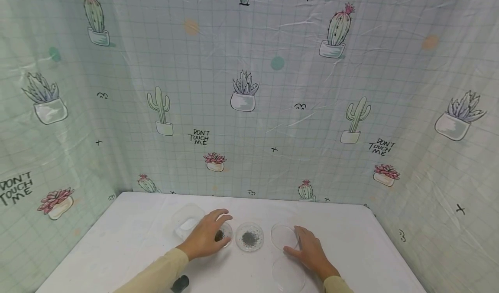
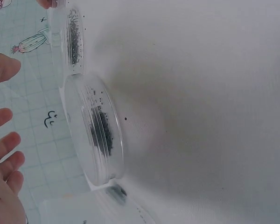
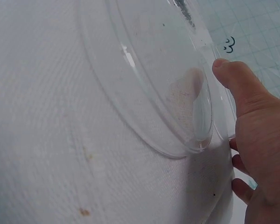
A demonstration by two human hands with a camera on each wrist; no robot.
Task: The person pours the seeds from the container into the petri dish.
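Spread fingers of my left hand hover around a clear petri dish with dark granules. The left wrist view shows those fingers apart from the dish. Beside it, a second petri dish holds a pile of similar dark grains. My right hand is at the right rim of a clear round dish, thumb at the front and fingers farther back. Whether it grips that rim is unclear. Nearer the front lies another clear round dish.
A translucent plastic container with something white stands behind the left hand. A dark object, partly hidden by the left sleeve, lies near the front. The white table is bordered by a cactus-print curtain.
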